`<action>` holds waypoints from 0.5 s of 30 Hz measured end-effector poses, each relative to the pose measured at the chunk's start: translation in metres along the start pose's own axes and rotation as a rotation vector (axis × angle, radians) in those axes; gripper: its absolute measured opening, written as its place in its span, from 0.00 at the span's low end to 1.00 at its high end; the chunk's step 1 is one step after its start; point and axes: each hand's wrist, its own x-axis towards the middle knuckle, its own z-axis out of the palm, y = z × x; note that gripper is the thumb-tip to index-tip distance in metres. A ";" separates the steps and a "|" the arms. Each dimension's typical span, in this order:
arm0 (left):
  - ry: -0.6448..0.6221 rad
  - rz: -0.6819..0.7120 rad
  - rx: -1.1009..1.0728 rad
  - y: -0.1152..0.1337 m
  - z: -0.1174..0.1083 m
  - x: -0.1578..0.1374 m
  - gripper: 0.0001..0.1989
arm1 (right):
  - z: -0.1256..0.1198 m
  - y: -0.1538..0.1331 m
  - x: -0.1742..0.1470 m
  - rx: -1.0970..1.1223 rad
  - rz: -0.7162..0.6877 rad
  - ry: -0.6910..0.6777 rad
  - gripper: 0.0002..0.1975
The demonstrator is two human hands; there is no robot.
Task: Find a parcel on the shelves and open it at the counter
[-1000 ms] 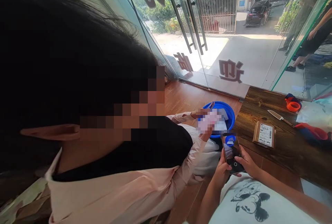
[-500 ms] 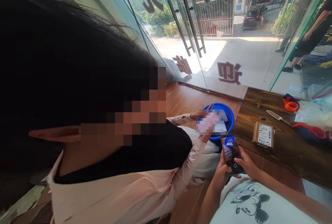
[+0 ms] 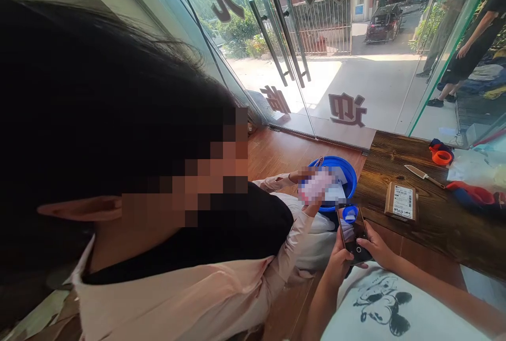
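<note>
grasping black flat rectangular phone (image 3: 351,233) with left hand (image 3: 340,257) and right hand (image 3: 377,251) — clasping both long edges. holding phone in front of white printed cloth shirt (image 3: 375,301), near round blue plastic tub (image 3: 351,177) — left of brown rectangular cardboard box (image 3: 401,202) on dark wooden table (image 3: 454,227).

- Left of the phone (image 3: 353,246), a co-worker's sleeve (image 3: 290,238) closes the way; far side, the blue basin (image 3: 351,185).
- Between basin and box (image 3: 402,201), passage exists over the table (image 3: 375,172).
- Beyond the box, a knife (image 3: 422,175) obstructs.
</note>
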 end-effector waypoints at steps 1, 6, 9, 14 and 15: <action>-0.002 -0.007 0.003 0.000 0.000 0.000 0.49 | 0.000 0.001 0.000 -0.004 -0.005 -0.002 0.32; 0.032 -0.049 0.030 0.000 0.000 0.003 0.53 | -0.002 0.002 0.001 0.015 -0.008 0.025 0.34; 0.027 -0.057 0.057 0.001 0.004 0.005 0.53 | -0.002 -0.003 0.000 0.118 0.049 0.071 0.36; 0.017 -0.041 0.346 0.016 0.028 0.011 0.42 | -0.001 -0.026 -0.006 0.497 0.191 0.098 0.36; 0.044 0.007 0.476 0.023 0.035 0.012 0.40 | -0.003 -0.031 -0.008 0.540 0.195 0.101 0.36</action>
